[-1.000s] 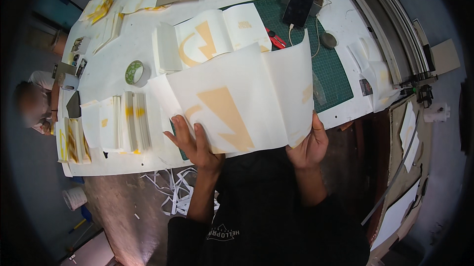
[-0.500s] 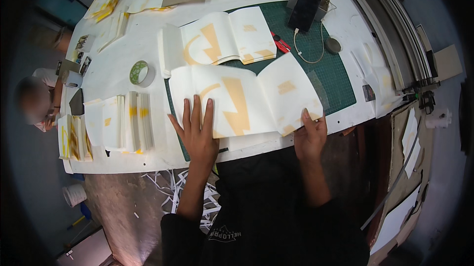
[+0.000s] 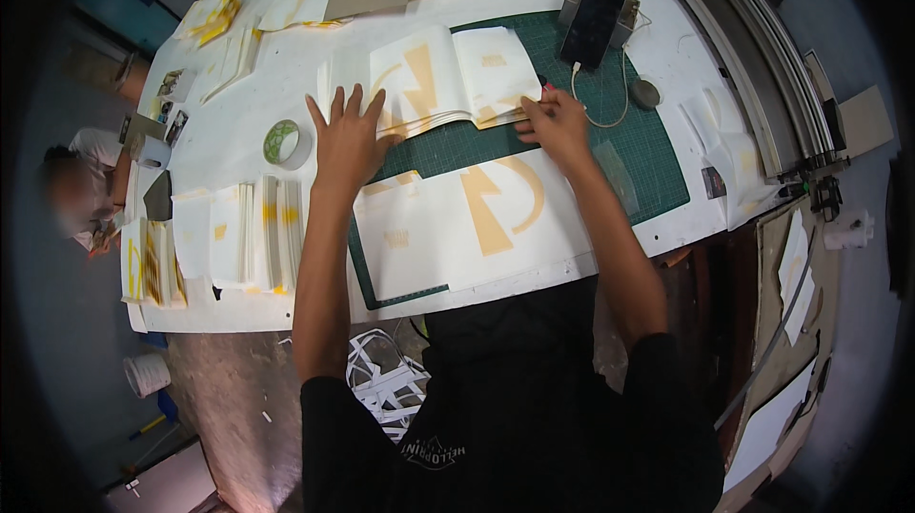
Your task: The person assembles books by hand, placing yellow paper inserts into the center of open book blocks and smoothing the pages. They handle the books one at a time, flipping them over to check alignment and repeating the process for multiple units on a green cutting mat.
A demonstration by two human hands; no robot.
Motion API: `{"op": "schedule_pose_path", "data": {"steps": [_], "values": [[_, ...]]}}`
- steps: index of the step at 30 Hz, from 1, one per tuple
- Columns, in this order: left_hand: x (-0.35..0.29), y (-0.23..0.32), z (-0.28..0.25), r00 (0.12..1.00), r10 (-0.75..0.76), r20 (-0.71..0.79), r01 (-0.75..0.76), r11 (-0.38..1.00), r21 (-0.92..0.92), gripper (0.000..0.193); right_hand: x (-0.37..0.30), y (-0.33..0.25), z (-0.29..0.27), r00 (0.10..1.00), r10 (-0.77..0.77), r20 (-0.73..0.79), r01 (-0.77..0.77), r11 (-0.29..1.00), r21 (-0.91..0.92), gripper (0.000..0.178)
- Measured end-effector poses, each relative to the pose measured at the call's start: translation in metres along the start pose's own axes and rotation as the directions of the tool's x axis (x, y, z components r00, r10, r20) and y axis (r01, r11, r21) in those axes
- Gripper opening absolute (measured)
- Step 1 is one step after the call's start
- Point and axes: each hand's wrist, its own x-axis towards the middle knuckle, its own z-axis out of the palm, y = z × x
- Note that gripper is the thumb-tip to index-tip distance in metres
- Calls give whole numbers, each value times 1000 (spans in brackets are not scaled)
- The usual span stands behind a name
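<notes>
A stack of white folded sheets (image 3: pixel 434 75) printed with pale orange shapes lies on the green cutting mat (image 3: pixel 658 170). My left hand (image 3: pixel 348 141) rests on the left part of this stack, open, its fingers spread. At the stack's right near corner, my right hand (image 3: pixel 560 127) is closed, thumb and fingers pinching the edge of a folded sheet. Nearer to me, a flat printed sheet (image 3: pixel 429 227) lies on the mat between my forearms. Red-handled pliers beyond my right hand are mostly hidden.
A phone (image 3: pixel 593 25) on a metal stand has a cable looping over the mat, beside a round dark object (image 3: pixel 645 94). Left are a tape roll (image 3: pixel 282 144) and folded sheet bundles (image 3: pixel 272 237). A person (image 3: pixel 81 184) sits at the far left. A long metal rail (image 3: pixel 729 56) borders the right side.
Both hands have moved forward, from the near table edge to the stack. The folded sheet they held is now at the stack, and the flat sheet beneath shows.
</notes>
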Motion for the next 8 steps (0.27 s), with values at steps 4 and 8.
{"op": "schedule_pose_path", "data": {"steps": [4,8], "values": [[-23,7,-6,999,29,-13,-30,993,-114,71,-11,5,-29,927,-351,-130,268,865,-423,19],[-17,35,-11,993,101,-54,-112,956,-271,68,26,21,-52,757,-649,76,426,403,-810,37]]}}
